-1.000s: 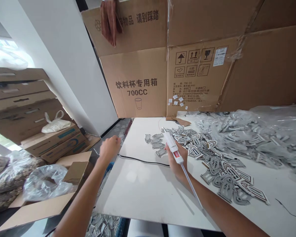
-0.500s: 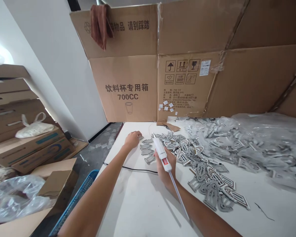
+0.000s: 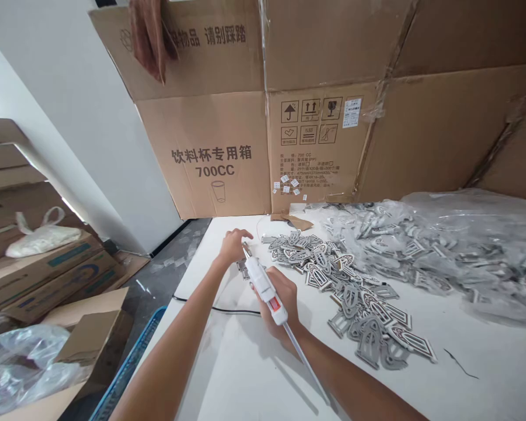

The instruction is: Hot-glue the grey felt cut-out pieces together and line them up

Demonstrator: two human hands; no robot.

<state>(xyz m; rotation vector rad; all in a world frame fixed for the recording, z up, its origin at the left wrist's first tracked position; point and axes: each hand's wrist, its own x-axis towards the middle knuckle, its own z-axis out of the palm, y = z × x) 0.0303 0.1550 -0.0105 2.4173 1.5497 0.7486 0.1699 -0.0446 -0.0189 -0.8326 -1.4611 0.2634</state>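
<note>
In the head view, my right hand (image 3: 284, 295) is closed around a white glue gun (image 3: 262, 282), a long translucent glue stick (image 3: 304, 362) sticking out of its back end. The nozzle points up and left, its tip close to the fingers of my left hand (image 3: 232, 245). That hand is over the far left of the table, index finger arched out and apart from the rest; no held thing shows in it. Small grey arched pieces (image 3: 242, 269) lie just below it, partly hidden by the glue gun.
Right of my hands spreads a pile of grey and white window-shaped pieces (image 3: 319, 257). Clear plastic bags (image 3: 442, 234) with more pieces lie behind it. A black cable (image 3: 232, 310) crosses the white table (image 3: 228, 362). Cardboard (image 3: 219, 128) stands behind; a blue basket (image 3: 131, 362) is at left.
My right hand has brought the glue gun left, its nozzle now beside my left hand and over the grey pieces. My left index finger has lifted outward. The view has shifted slightly.
</note>
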